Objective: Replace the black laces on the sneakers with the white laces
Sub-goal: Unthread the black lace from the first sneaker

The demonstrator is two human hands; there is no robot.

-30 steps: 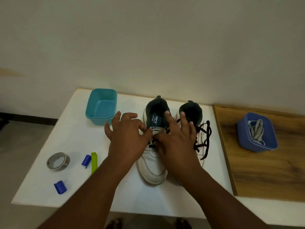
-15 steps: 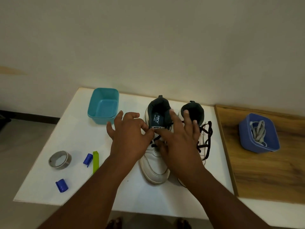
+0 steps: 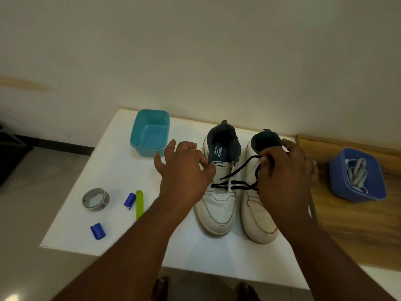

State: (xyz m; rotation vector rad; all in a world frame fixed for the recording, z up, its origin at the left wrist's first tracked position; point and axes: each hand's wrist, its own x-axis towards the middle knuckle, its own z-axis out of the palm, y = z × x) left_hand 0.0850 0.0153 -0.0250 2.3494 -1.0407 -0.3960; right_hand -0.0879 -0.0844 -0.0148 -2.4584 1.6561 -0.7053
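Honestly, the risk I see is the left sneaker (image 3: 219, 187) skidding on the smooth white table (image 3: 121, 170) if the lace snags in an eyelet; only the left hand (image 3: 184, 170), fingertips curled against the tongue, steadies it. The right hand (image 3: 284, 177) pinches the thin black lace (image 3: 238, 170), drawn half loose across toward the right sneaker (image 3: 258, 209). Both shoes, scuffed white leather with dark padded collars, stand near the table's back edge. The white laces (image 3: 357, 172), a soft woven bundle, lie in a blue tub (image 3: 358, 196) on the wooden board (image 3: 347, 231) at the right. A glossy teal tub (image 3: 149, 132) sits at the back-left corner.
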